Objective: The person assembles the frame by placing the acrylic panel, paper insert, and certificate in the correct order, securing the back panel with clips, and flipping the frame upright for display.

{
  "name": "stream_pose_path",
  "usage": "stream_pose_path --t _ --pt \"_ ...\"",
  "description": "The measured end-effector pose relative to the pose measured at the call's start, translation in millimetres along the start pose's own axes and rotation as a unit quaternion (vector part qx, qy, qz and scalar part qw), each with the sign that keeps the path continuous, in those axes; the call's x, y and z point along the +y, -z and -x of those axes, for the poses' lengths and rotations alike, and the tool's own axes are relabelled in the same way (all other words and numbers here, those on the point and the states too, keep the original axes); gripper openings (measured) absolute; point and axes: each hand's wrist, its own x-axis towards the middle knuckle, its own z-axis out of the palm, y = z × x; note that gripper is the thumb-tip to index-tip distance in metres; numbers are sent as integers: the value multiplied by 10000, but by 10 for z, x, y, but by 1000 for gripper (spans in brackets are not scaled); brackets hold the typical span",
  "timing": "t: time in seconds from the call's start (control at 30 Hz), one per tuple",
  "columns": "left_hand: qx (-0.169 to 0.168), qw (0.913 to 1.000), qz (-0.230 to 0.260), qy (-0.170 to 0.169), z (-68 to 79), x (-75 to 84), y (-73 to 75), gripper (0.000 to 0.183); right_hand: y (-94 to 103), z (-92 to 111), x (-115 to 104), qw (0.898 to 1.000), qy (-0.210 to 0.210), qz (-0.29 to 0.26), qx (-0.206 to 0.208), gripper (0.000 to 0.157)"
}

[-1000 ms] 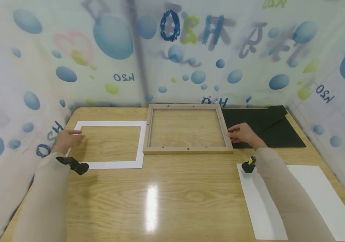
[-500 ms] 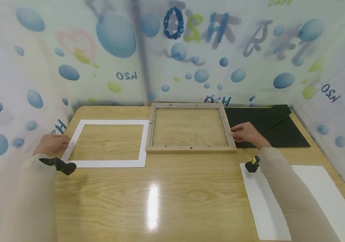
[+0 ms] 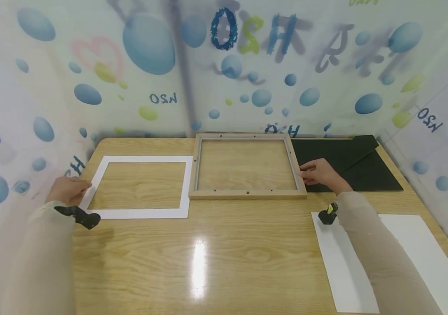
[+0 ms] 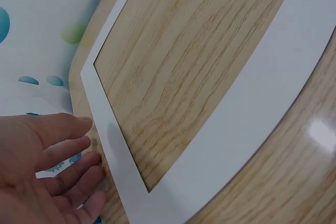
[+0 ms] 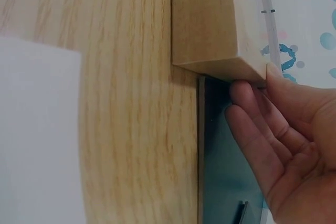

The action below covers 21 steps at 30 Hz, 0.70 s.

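A white picture mat lies flat on the table at the left. My left hand is at its left edge; in the left wrist view the loosely bent fingers and thumb are beside the white strip, with no clear grip. Against the mat's right side is a wooden picture frame, the table's grain showing through its opening. The frame's right side is pinched by my right hand. In the right wrist view the thumb lies on the frame's upper edge and the fingertips are against its side and underneath.
A black backing board with a flap lies right of the frame, partly behind my right hand. White sheets rest at the right front beneath my right forearm. A patterned curtain borders the table at the back and sides.
My left hand has moved left from over the mat to its outer left edge, and since half a second ago its fingers have shifted slightly. My right hand keeps its hold on the frame.
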Motion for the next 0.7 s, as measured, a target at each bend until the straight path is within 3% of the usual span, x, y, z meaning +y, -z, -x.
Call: stream_pose_path --t 0.1,0.23,0.33,0.53,0.7 --pt "-102 9998 119 -117 -21 -41 -8 17 2 3 -6 10000 40 24 -28 45" --pt "-73 9998 -146 -83 -107 -95 -40 60 5 10 -7 9999 61 58 -59 43" --pt "-1 9994 -340 57 -171 -120 -70 77 1 15 -11 9999 42 57 -72 43" --pt "257 9988 -148 385 -195 -114 -133 76 2 28 -25 9999 40 79 -55 43" --pt "387 9980 -231 439 -172 -137 -154 72 -2 30 -34 9999 34 89 -64 43"
